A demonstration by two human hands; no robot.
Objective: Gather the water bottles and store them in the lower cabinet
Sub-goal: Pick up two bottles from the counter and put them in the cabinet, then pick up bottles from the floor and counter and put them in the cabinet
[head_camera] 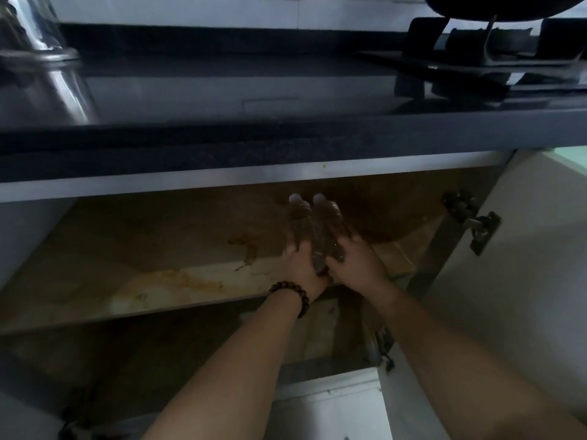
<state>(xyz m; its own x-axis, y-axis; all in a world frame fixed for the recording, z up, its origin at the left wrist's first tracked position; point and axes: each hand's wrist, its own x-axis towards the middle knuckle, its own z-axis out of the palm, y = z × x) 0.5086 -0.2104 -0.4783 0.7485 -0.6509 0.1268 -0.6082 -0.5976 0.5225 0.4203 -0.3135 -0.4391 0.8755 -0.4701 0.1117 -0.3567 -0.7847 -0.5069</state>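
Bottles, two of them, stand side by side on the stained upper shelf [178, 277] inside the open lower cabinet, a little right of the picture's middle. The left bottle [298, 220] and the right bottle [330, 225] are clear plastic and hard to pick out against the dim brown back wall; their pale caps show best, and their lower ends are covered by the hands. No label or writing can be read on either. Each bottle's long axis runs from the hands up toward 12 o'clock, caps away from the person, leaning slightly toward 11.

The left hand [303, 265], with a bead bracelet [290, 295] on its wrist, curls round the base of the left bottle. The right hand [355, 262] grips the base of the right bottle, fingers wrapped over its side. Where the two bases meet between the hands is too murky to tell.

At 3 o'clock the cabinet door [524, 265] hangs open on a dark hinge [475, 220]. Above, the dark counter [254, 100] spans the frame; a stove [476, 55] sits at 1 o'clock, cut off at the top edge, and a shiny blurred metal object [44, 61] at 10 o'clock is cut off too. The lower shelf is in deep shadow.
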